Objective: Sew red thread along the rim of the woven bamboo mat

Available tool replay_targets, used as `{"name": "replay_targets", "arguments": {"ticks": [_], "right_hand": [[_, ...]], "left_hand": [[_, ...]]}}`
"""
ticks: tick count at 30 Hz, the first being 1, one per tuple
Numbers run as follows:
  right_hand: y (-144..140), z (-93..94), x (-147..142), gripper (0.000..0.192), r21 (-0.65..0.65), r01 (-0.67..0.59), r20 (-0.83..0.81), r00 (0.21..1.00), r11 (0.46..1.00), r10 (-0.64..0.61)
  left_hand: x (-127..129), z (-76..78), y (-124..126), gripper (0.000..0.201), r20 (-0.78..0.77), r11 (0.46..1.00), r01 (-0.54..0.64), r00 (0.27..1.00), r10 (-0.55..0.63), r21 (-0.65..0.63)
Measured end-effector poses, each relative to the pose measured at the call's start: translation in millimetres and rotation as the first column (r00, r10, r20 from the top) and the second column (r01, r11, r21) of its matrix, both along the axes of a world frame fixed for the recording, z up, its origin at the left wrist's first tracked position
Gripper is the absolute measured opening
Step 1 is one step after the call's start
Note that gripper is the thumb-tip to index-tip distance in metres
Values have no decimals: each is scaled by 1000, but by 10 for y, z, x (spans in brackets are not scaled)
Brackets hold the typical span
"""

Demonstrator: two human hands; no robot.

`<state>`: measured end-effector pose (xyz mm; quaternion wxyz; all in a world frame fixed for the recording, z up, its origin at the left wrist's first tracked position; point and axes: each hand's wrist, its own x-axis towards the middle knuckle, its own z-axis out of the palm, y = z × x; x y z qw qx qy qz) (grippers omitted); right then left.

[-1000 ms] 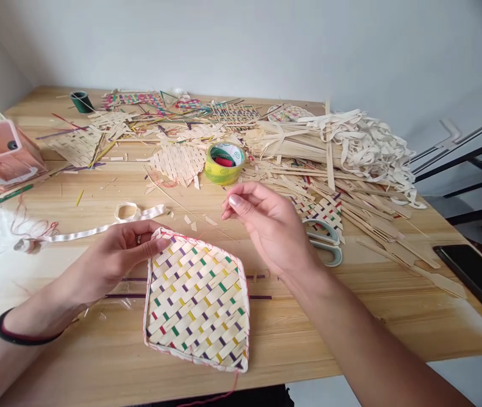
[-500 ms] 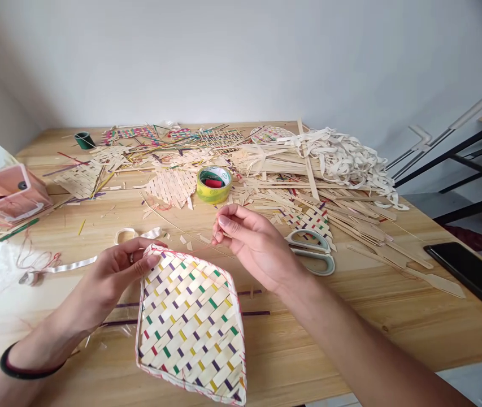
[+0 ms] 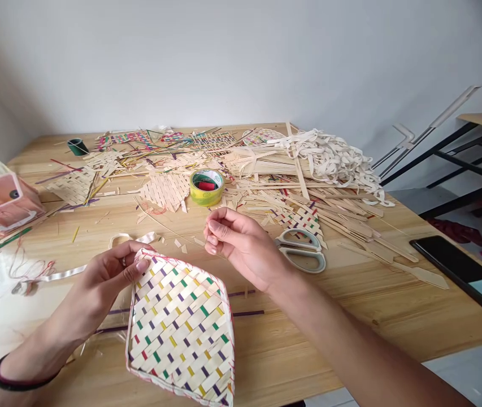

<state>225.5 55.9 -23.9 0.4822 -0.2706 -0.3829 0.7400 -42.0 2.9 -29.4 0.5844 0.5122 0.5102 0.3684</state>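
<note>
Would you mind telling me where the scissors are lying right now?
In the head view, the scissors lie flat on the wooden table, just right of the right hand and below a small woven scrap.

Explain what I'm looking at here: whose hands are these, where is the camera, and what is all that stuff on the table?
The camera sits on a person's head, looking down at their own bare hands. The left hand pinches the top corner of a woven mat of pale and coloured strips, edged in red thread. The right hand is raised beside it with fingertips pinched together; what it holds is too fine to see. On the wooden table lie scissors, a yellow tape roll, loose bamboo strips, a white ribbon and a dark phone.
</note>
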Motion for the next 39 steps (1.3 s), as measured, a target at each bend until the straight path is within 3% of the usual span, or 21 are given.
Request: {"name": "replay_targets", "arguments": {"ticks": [14,20,26,31,39], "right_hand": [[-34,33,-6,29,144,24,152,987,989,-46],[-91,3,-61,31,226,-75,272,962,971,12],[-144,-11,-106,34,231,-136,350,935,963,48],[-167,-35,-71,22,317,-171,449,894,933,12],[-239,-50,-126,9,318,-285,488,867,904,102]], "left_hand": [[26,31,-16,32,-9,978,184,983,-185,-95],[97,90,-39,29,13,927,364,931,-364,-86],[116,133,-59,27,-29,889,447,892,-452,-98],[119,115,-75,25,45,881,457,889,-455,-124],[179,133,-72,40,-77,907,402,907,-413,-128]]}}
